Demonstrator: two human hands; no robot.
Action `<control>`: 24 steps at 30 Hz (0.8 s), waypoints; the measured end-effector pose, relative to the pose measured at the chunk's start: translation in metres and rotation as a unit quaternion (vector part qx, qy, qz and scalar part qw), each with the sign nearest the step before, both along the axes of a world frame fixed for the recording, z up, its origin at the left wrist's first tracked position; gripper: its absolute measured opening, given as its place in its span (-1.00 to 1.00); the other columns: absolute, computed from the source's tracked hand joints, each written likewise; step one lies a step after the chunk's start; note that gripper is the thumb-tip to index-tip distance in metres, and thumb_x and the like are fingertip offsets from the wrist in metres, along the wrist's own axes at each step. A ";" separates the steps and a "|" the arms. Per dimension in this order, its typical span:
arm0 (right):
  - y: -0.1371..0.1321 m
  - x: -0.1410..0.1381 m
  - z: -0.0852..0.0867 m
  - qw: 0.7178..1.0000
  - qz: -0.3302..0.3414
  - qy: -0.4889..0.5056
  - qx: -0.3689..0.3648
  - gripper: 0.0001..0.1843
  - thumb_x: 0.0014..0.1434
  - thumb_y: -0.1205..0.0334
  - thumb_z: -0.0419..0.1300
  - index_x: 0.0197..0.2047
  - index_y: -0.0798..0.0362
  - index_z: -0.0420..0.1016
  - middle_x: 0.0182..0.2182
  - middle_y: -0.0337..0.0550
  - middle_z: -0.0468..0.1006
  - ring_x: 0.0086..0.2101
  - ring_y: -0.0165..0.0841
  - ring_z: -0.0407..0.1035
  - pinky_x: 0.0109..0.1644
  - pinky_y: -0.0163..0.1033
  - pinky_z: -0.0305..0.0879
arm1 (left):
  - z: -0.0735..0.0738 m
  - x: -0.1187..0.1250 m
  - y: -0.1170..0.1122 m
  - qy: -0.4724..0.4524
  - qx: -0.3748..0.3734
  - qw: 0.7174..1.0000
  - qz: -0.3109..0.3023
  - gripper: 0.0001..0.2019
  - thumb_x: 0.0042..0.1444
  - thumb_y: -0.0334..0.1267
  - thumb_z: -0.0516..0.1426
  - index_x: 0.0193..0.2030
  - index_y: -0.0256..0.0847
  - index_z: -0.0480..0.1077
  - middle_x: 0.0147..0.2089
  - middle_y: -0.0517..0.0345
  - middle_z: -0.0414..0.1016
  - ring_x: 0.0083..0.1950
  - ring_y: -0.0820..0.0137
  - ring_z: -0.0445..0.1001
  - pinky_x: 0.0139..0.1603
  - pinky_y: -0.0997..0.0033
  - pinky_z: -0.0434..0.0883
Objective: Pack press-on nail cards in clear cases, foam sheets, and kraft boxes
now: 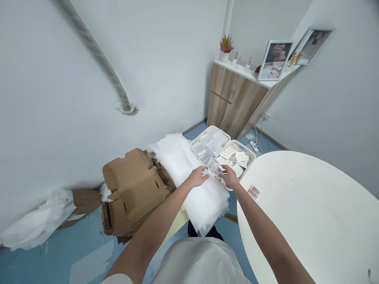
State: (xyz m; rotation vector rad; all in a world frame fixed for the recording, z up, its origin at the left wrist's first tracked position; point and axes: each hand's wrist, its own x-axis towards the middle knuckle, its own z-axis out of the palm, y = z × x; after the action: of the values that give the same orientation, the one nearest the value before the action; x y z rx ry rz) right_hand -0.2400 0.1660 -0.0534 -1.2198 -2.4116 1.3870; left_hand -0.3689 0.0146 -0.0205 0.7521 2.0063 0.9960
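My right hand [229,177] has its fingers closed on the edge of a small clear plastic case [215,168], at the near side of two white baskets. My left hand [198,177] is open just left of the case, thumb and fingers apart, above a stack of thin white foam sheets [204,199]. The far white basket [193,149] holds several clear plastic packs [211,142]. In the right-hand white basket [252,156] lie many small printed cards [233,157]. A set of pinkish press-on nails [254,191] lies on the round table's edge.
A round white table [308,221] fills the right. Flattened cardboard boxes [137,189] are piled at left, and white plastic wrapping [38,221] lies by the wall. Behind the baskets stands a wooden cabinet [233,92] with picture frames; a power strip [254,146] lies on the floor.
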 end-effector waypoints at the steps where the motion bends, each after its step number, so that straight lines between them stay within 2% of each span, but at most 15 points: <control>1: 0.005 -0.006 -0.002 1.000 0.008 -0.002 0.009 -0.48 -0.12 0.20 0.16 -0.02 0.01 0.26 -0.23 -0.07 0.44 -0.30 -0.31 0.36 -0.37 -0.26 0.26 | -0.004 -0.002 0.008 -0.003 0.007 1.000 0.020 -0.53 -0.08 -0.22 0.15 0.02 -0.22 0.23 0.04 -0.09 0.34 -0.10 0.27 0.42 -0.11 0.29 0.33; 4: 0.018 -0.025 -0.011 0.999 0.032 -0.011 0.043 -0.53 -0.11 0.19 0.16 -0.06 0.00 0.26 -0.31 -0.14 0.45 -0.36 -0.32 0.34 -0.32 -0.24 0.23 | -0.015 -0.008 0.030 -0.013 0.015 0.998 0.066 -0.52 -0.06 -0.32 0.12 0.06 -0.22 0.18 0.05 -0.10 0.33 -0.13 0.33 0.43 -0.10 0.31 0.34; 7: 0.025 -0.039 -0.020 0.996 0.052 -0.011 0.073 -0.58 -0.12 0.18 0.16 -0.12 0.01 0.25 -0.29 -0.14 0.44 -0.39 -0.33 0.32 -0.30 -0.23 0.19 | -0.023 -0.012 0.042 -0.010 0.001 0.998 0.064 -0.50 -0.06 -0.40 0.08 0.09 -0.20 0.13 0.07 -0.09 0.32 -0.12 0.37 0.42 -0.07 0.30 0.32; 12: 0.023 -0.049 -0.027 0.996 0.051 0.016 0.074 -0.64 -0.13 0.14 0.16 -0.23 0.02 0.20 -0.30 -0.15 0.41 -0.35 -0.31 0.28 -0.31 -0.24 0.16 | -0.030 -0.009 0.044 -0.002 -0.020 0.999 0.034 -0.45 -0.08 -0.45 0.06 0.11 -0.15 0.08 0.10 -0.02 0.30 -0.07 0.36 0.38 -0.09 0.33 0.32; 15: 0.019 -0.048 -0.024 0.997 0.021 0.033 0.061 -0.67 -0.14 0.09 0.16 -0.30 0.02 0.19 -0.36 -0.19 0.37 -0.36 -0.33 0.24 -0.32 -0.25 0.15 | -0.030 -0.006 0.043 0.008 -0.021 0.998 0.051 -0.45 -0.09 -0.45 0.06 0.10 -0.17 0.08 0.10 -0.01 0.29 -0.04 0.35 0.35 -0.11 0.33 0.32; 18: 0.015 -0.045 -0.020 0.998 -0.017 0.058 0.025 -0.67 -0.14 0.05 0.17 -0.35 0.01 0.18 -0.40 -0.24 0.35 -0.43 -0.38 0.20 -0.35 -0.27 0.14 | -0.027 -0.004 0.040 0.001 -0.012 0.997 0.080 -0.46 -0.09 -0.45 0.05 0.09 -0.17 0.09 0.08 0.02 0.31 -0.01 0.33 0.32 -0.12 0.34 0.30; 24: 0.015 -0.038 -0.004 0.976 -0.100 0.144 -0.126 -0.63 -0.16 -0.01 0.22 -0.35 0.01 0.23 -0.43 -0.24 0.34 -0.56 -0.49 0.10 -0.48 -0.32 0.16 | -0.015 -0.003 0.031 -0.009 0.047 0.994 0.101 -0.53 -0.08 -0.43 0.08 0.03 -0.16 0.15 0.00 0.04 0.37 0.02 0.30 0.30 -0.09 0.29 0.27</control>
State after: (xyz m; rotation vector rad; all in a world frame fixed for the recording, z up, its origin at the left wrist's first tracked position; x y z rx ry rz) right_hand -0.2779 0.1808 -0.0573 -1.1762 -1.9106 1.7073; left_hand -0.3722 0.0456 -0.0354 0.5936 2.0618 1.2163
